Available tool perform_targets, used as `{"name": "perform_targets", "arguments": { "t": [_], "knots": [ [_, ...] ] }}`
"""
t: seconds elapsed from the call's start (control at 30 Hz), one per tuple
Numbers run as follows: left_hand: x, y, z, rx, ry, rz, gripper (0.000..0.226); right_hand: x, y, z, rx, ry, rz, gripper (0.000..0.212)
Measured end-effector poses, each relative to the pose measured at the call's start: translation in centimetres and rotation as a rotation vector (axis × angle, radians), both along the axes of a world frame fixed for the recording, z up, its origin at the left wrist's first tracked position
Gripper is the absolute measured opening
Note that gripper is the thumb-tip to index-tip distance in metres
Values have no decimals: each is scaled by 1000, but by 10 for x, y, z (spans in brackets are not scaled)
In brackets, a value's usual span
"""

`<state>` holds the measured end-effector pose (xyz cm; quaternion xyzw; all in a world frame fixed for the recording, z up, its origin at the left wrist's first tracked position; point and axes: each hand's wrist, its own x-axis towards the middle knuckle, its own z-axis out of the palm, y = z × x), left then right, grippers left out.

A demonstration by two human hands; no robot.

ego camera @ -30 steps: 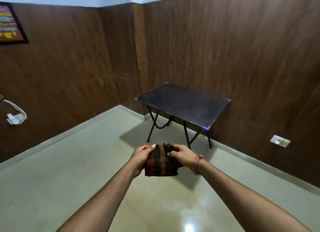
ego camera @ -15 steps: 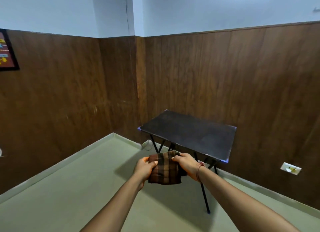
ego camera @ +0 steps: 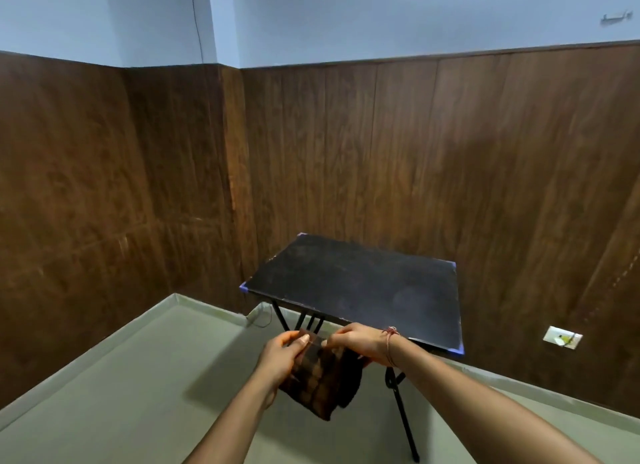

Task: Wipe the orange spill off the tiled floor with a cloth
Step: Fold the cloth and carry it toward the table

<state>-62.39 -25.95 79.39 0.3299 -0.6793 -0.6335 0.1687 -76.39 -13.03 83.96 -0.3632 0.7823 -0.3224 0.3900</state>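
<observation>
Both hands hold a dark checked cloth (ego camera: pixel 322 384) up just in front of the black folding table (ego camera: pixel 363 283).

The left hand (ego camera: pixel 282 356) pinches the cloth's top edge between thumb and curled fingers. The right hand (ego camera: pixel 360 342), with a red thread (ego camera: pixel 389 347) round its wrist, grips the same edge beside it. The cloth hangs folded below them, before the table's near edge and above the pale green floor (ego camera: pixel 121 394). The table stands on crossed black legs against the brown wood panelling (ego camera: pixel 381 152), near the room's corner. A white wall socket (ego camera: pixel 562 338) sits low on the panelling to the table's right.
</observation>
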Motion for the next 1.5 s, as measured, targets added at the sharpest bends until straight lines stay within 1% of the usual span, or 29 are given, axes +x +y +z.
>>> {"name": "perform_targets", "arguments": {
  "t": [0.03, 0.1, 0.23, 0.33, 0.4, 0.43, 0.57, 0.63, 0.7, 0.77, 0.83, 0.9, 1.0, 1.1, 1.17, 1.2, 1.23, 1.3, 1.33, 1.37, 1.4, 1.47, 1.5],
  "knots": [
    [-16, -11, -3, 8, -21, -54, 13, -14, -11, -6, 3, -17, 2, 18],
    [-55, -35, -6, 19, -58, -143, 16, -46, -32, -18, 14, -79, -22, 16],
    [-125, -73, -12, 20, -159, -206, 17, -104, -51, -34, -29, -155, -196, 16],
    [-175, -94, -29, 120, -302, -340, 21, -152, -52, -48, -79, -204, -358, 17],
    [-195, -98, -36, 172, -318, -417, 20, -172, -46, -55, -110, -257, -439, 17],
    [-220, -100, -44, 205, -309, -450, 18, -193, -43, -65, -140, -289, -497, 16],
    [-286, -89, -55, 259, -273, -447, 15, -233, -23, -88, -116, -334, -638, 14],
    [-328, -80, -67, 301, -281, -501, 12, -256, -11, -102, -96, -350, -730, 14],
    [-373, -69, -86, 358, -304, -604, 13, -280, 0, -122, -91, -346, -842, 19],
    [-400, -54, -99, 424, -327, -676, 16, -293, 12, -135, -80, -329, -948, 14],
    [-425, -39, -111, 439, -366, -731, 17, -308, 22, -151, -60, -337, -1052, 7],
    [-440, -26, -126, 440, -420, -763, 21, -318, 32, -161, -5, -346, -1104, 11],
    [-463, -9, -151, 384, -455, -795, 30, -339, 46, -185, 64, -391, -1133, 19],
    [-480, -4, -170, 326, -451, -691, 32, -352, 48, -197, 62, -459, -1181, 29],
    [-493, -1, -181, 335, -443, -610, 33, -366, 48, -205, 45, -484, -1212, 27],
    [-497, 0, -187, 332, -444, -582, 36, -371, 47, -209, 31, -482, -1238, 21],
    [-502, 1, -193, 274, -453, -564, 44, -377, 48, -213, 34, -441, -1277, 14],
    [-510, 4, -209, 19, -514, -576, 60, -388, 57, -230, 131, -284, -1270, 10],
    [-509, 5, -215, -115, -545, -571, 61, -389, 60, -236, 204, -203, -1229, 9],
    [-506, 7, -216, -201, -567, -564, 57, -387, 61, -238, 262, -142, -1190, 8],
    [-501, 11, -214, -230, -586, -559, 49, -384, 60, -238, 294, -105, -1151, 7],
    [-493, 17, -213, -236, -607, -560, 32, -378, 57, -239, 323, -69, -1052, 4],
    [-491, 20, -211, -230, -601, -566, 28, -375, 55, -239, 333, -61, -1020, 5]
  ]
}}
